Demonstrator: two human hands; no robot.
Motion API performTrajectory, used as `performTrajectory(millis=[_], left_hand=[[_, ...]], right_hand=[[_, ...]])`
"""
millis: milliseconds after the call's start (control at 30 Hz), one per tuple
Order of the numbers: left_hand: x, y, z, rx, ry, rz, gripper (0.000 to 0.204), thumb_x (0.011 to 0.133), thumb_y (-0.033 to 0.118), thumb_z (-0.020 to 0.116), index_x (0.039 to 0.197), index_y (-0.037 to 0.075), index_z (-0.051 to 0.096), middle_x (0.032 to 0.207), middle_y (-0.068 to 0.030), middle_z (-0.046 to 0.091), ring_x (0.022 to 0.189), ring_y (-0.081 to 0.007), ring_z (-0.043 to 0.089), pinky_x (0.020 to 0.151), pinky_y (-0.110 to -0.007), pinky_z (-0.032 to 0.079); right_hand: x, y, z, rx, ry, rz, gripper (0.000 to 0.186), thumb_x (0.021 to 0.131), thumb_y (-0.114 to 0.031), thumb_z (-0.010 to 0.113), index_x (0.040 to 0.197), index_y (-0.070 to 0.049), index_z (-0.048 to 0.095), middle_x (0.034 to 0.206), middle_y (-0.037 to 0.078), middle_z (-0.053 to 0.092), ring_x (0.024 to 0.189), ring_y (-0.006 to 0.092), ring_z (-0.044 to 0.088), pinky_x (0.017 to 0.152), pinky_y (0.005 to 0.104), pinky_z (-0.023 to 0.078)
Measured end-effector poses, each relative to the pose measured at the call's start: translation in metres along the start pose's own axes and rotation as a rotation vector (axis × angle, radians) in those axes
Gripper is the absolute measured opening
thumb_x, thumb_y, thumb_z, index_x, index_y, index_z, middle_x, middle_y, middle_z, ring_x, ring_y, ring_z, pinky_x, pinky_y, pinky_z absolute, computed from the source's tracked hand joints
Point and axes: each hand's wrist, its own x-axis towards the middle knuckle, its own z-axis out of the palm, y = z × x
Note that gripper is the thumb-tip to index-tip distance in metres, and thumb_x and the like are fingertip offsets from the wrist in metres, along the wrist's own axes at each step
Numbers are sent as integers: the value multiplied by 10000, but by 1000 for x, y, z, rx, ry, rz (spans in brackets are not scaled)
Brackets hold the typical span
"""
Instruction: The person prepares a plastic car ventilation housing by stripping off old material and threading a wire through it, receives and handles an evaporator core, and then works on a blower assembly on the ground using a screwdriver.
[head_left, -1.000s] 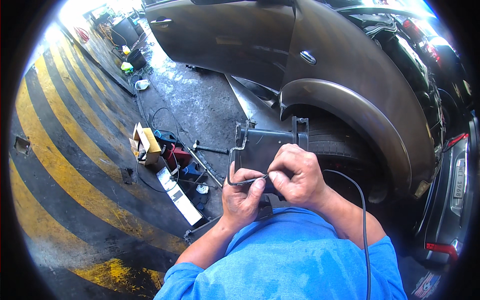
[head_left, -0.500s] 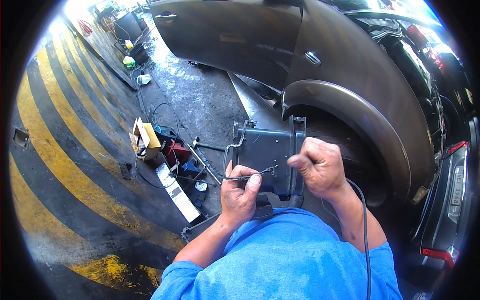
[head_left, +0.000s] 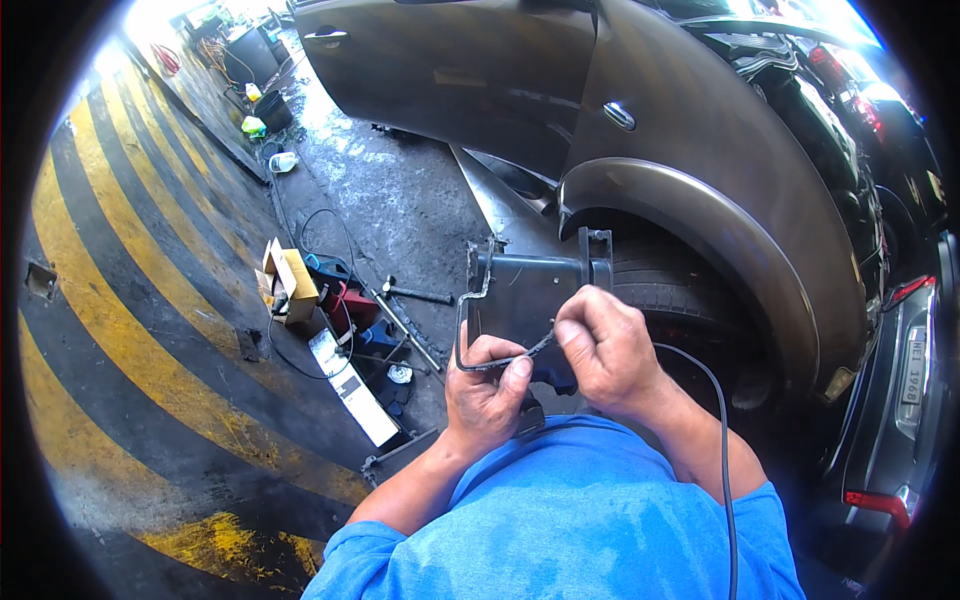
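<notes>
My left hand (head_left: 482, 400) pinches a thin, dark bent rod (head_left: 461, 325) between thumb and fingers. One leg of the rod rises beyond the hand, and the other points right, with a rougher dark end. At that end, the fingertips of my right hand (head_left: 612, 355) are closed in a pinch; anything small between them is hidden. Beneath and beyond both hands lies a black box-shaped plastic part (head_left: 525, 295) with bracket-like uprights on its far corners. A dark cable (head_left: 726, 450) loops past my right forearm.
A brown car body (head_left: 690, 130) with a wheel arch and tyre (head_left: 660, 270) stands ahead and right. On the floor at left are an open cardboard box (head_left: 290, 285), a hammer (head_left: 420, 294), a long bar (head_left: 405, 330) and a white carton (head_left: 355, 390). Another vehicle (head_left: 900, 400) is at far right.
My right hand has moved left and down, from a loose fist apart from the rod to a pinch at its end. The left hand still holds the rod, shifted slightly.
</notes>
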Motion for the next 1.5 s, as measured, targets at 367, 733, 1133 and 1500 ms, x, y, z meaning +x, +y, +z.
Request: performTrajectory(millis=[367,733,1133,1500], left_hand=[[4,-1,2,14,-48,10,225,904,244,641,815,40,610,679,-45,577,713,-188,533,997,-396,337],[5,0,3,80,-118,48,207,895,235,637,815,45,611,716,-41,597,733,-167,563,1066,-418,299],[29,-81,-5,14,-238,235,283,966,286,582,879,17,569,787,-36,527,749,-138,501,674,-300,435],[43,8,130,-5,-687,318,419,956,391,596,935,-28,585,890,-122,573,843,-237,546,767,-388,470]], right_hand=[[3,0,-30,-31,-8,14,287,915,-225,664,744,-15,571,632,99,572,579,199,585,568,318,455],[-2,-11,-17,-294,-97,-305,109,726,-85,724,804,-65,651,830,79,598,783,255,593,726,374,478],[-22,4,-6,235,264,61,101,911,-104,547,923,-14,504,896,165,562,852,363,571,742,434,452],[-134,10,-91,-225,690,190,375,974,-295,549,726,-16,506,614,181,539,618,403,575,544,463,434]])
